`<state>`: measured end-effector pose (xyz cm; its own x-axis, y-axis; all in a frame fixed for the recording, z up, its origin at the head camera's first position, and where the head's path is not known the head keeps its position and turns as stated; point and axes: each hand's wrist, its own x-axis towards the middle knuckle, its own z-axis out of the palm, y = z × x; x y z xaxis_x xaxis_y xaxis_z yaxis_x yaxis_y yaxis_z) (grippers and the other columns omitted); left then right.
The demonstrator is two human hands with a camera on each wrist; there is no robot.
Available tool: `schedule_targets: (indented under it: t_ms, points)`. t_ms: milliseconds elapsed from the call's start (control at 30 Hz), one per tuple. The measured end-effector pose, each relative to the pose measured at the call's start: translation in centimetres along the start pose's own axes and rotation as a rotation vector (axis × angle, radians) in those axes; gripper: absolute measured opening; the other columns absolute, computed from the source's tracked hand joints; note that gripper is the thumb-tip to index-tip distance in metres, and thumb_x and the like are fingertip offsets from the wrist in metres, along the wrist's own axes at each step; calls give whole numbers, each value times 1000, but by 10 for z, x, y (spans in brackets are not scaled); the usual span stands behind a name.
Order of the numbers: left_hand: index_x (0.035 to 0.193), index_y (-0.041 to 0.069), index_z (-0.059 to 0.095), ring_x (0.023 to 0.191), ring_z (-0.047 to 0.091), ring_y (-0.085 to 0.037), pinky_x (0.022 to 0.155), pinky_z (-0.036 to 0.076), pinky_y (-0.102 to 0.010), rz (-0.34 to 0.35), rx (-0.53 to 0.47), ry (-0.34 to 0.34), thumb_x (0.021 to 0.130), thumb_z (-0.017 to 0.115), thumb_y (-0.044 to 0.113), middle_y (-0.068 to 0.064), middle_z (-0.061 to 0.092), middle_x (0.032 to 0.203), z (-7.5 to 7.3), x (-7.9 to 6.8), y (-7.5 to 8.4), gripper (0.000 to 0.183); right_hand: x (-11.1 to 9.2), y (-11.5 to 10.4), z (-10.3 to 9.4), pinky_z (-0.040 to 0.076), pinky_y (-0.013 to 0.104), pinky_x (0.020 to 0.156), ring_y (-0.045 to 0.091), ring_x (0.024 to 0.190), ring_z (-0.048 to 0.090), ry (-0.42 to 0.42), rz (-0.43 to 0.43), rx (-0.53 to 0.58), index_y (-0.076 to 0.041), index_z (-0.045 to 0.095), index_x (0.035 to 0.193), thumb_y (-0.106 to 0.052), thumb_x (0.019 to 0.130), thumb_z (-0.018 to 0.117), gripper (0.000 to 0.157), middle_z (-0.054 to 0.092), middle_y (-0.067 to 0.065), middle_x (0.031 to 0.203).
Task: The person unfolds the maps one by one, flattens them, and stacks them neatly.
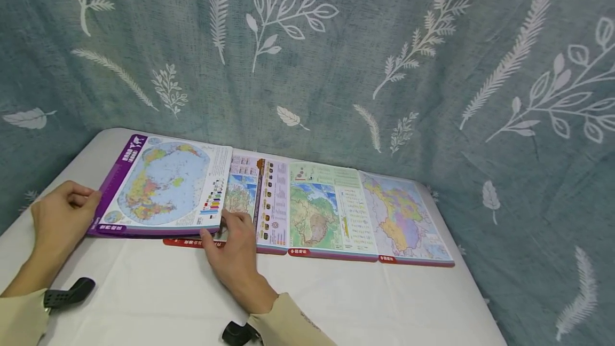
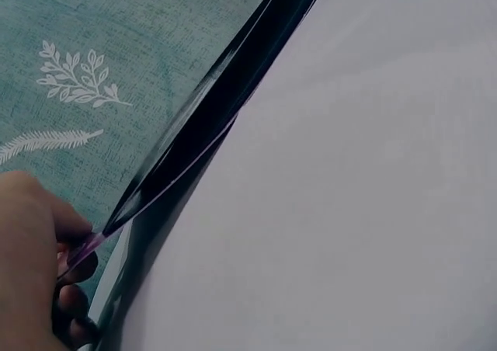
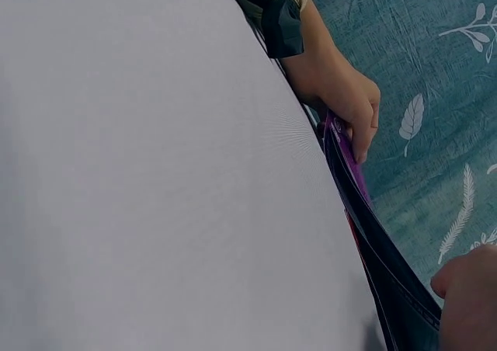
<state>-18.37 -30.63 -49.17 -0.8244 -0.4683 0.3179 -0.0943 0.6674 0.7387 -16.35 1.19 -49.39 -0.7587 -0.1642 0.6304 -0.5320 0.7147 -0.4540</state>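
Observation:
A world map point(image 1: 165, 175) with a purple left border lies across the left part of a row of map panels. My left hand point(image 1: 62, 215) pinches its lower left edge between thumb and curled fingers. In the left wrist view that purple edge point(image 2: 84, 251) sits between the fingertips, and the sheet bows away from the hand. At the lower right corner, my right hand point(image 1: 233, 250) grips the map, thumb at the front edge and fingers over the right side. Layers with dark gaps between them point(image 3: 388, 265) show edge-on in the right wrist view.
A green relief map panel point(image 1: 312, 218) and a coloured political map panel point(image 1: 403, 218) continue the row to the right, with red tabs in front. All lie on a white-covered table point(image 1: 336, 303). A teal leaf-patterned curtain point(image 1: 307, 68) hangs behind.

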Motion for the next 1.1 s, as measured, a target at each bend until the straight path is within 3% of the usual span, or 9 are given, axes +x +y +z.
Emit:
schedule_targets:
  t_ms: [167, 600, 1100]
  points:
    - [98, -4, 67, 65, 40, 4, 75, 26, -35, 62, -15, -31, 98, 70, 17, -19, 69, 73, 4, -3, 2, 21, -4, 4, -7, 49, 31, 96, 18, 109, 60, -8, 39, 12, -3, 70, 128, -34, 90, 81, 50, 78, 1, 108]
    - [103, -4, 66, 62, 45, -7, 64, 32, -26, 172, 2, -105, 98, 69, 13, -16, 69, 78, 16, -14, 17, 18, -14, 23, -22, 43, 23, 74, 14, 85, 50, 55, 60, 34, 2, 69, 127, -28, 85, 85, 54, 68, -2, 79]
    - [102, -3, 65, 61, 44, -10, 58, 32, -23, 224, -43, -129, 98, 68, 9, -9, 65, 72, 29, -33, 32, 12, -21, 38, -44, 39, 21, 70, 13, 82, 50, 54, 81, 12, 3, 70, 128, -26, 87, 83, 52, 68, -2, 76]
